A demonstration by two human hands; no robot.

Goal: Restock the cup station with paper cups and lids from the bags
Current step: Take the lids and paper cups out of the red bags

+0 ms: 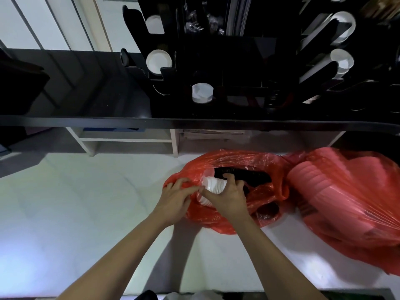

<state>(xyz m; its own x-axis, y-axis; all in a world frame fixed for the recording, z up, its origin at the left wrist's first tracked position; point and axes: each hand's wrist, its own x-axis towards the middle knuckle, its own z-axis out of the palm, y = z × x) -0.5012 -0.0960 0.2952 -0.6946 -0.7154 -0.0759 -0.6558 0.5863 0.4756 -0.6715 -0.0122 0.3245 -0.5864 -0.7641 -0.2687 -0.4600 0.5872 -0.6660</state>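
Cups, white paper, nested stack (213, 184): lying on its side in the mouth of an open red plastic bag (233, 161) on the pale floor (86, 202), below the black counter edge (194, 122). Right hand (227, 197): fingers curled over the stack from above, gripping it. Left hand (176, 197): fingers bent around the bag's left rim, pinching the red film just beside the stack. Lids, black, stacked row (249, 175): inside the same bag, behind the cups. Second red bag (346, 202): closed, bulging, touching the first on its right; contents show only as ribbed stacks through the film. Cup station, black rack (238, 61): on the counter, white cup stacks showing in round slots at left (159, 61) and at right (343, 60), a clear stack (202, 93) at the front.
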